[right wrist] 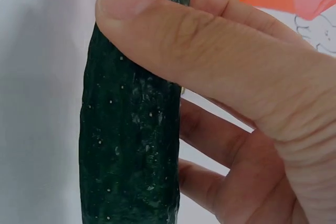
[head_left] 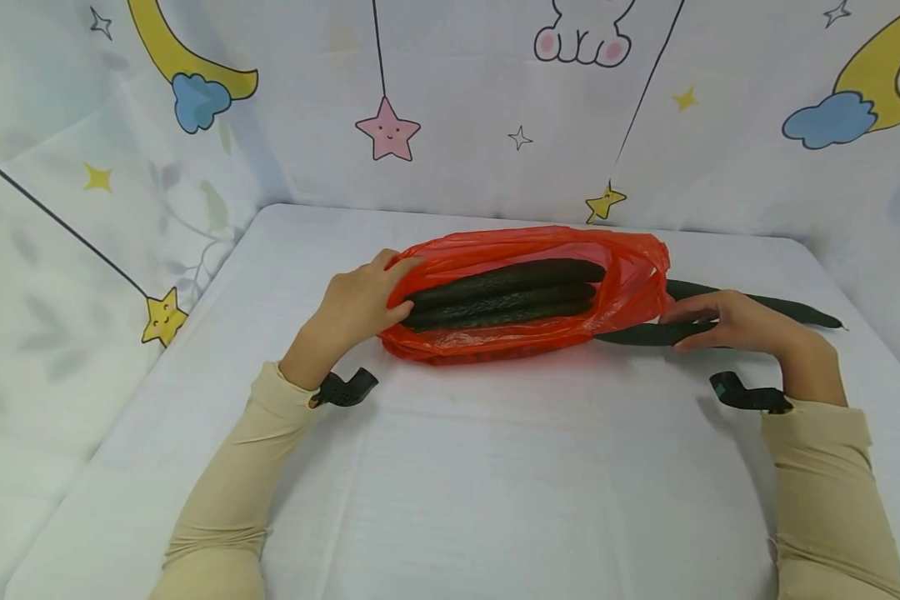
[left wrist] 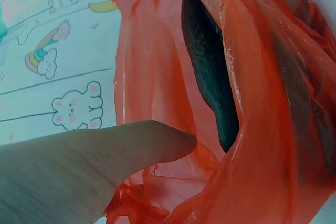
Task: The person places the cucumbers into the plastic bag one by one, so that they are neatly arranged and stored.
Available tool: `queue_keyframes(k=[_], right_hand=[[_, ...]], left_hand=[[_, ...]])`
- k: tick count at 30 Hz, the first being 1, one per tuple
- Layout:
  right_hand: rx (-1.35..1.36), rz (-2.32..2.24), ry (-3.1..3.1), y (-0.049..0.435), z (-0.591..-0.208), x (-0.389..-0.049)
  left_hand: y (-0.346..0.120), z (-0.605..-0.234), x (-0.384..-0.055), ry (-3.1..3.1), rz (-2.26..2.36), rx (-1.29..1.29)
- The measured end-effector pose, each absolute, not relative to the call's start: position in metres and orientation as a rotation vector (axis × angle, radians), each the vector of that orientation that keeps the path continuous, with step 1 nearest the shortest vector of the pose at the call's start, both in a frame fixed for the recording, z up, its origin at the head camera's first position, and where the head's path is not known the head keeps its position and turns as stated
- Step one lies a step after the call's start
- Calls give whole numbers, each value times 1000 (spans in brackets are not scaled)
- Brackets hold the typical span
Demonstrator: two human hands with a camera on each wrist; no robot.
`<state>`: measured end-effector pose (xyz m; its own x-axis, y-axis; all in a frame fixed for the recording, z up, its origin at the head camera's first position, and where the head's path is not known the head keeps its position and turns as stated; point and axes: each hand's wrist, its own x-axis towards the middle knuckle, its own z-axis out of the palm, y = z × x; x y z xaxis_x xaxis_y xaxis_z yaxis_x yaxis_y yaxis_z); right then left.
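Note:
A red plastic bag (head_left: 487,350) lies on its side across the white table, its opening facing up with dark green cucumbers (head_left: 525,275) inside. My left hand (head_left: 360,300) grips the bag's left end at the rim; in the left wrist view one digit (left wrist: 157,142) reaches over the opening beside a cucumber (left wrist: 210,66). At the bag's right end, my right hand (head_left: 742,321) holds a cucumber (right wrist: 131,129), thumb on one side and fingers on the other. That cucumber's far end overlaps the bag. Behind the hand lies another cucumber (head_left: 795,310), its left end hidden by the bag.
The white table (head_left: 495,483) extends toward me in front of the bag. A cloth backdrop (head_left: 457,67) with stars, moons and clouds rises behind its far edge. Black wrist cameras (head_left: 348,387) stick out inward from both wrists.

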<state>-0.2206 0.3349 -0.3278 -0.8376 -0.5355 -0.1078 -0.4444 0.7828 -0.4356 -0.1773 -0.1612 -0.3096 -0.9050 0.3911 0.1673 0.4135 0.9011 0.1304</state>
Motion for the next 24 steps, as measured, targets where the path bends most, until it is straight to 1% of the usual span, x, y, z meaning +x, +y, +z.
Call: queue_keyframes(k=[5,13,24], right_hand=[[-739,-568,2729,325,-321,-216],[-797,-564,2716,311,-312,-209],[-774,-536,2696,294,-297,-196]], left_hand=[[-161,-310,-177,-2921,-243,-629],[-161,-309,-177,-2919,-244,-626],[-160,-307,-176,-2939,-227,-609]])
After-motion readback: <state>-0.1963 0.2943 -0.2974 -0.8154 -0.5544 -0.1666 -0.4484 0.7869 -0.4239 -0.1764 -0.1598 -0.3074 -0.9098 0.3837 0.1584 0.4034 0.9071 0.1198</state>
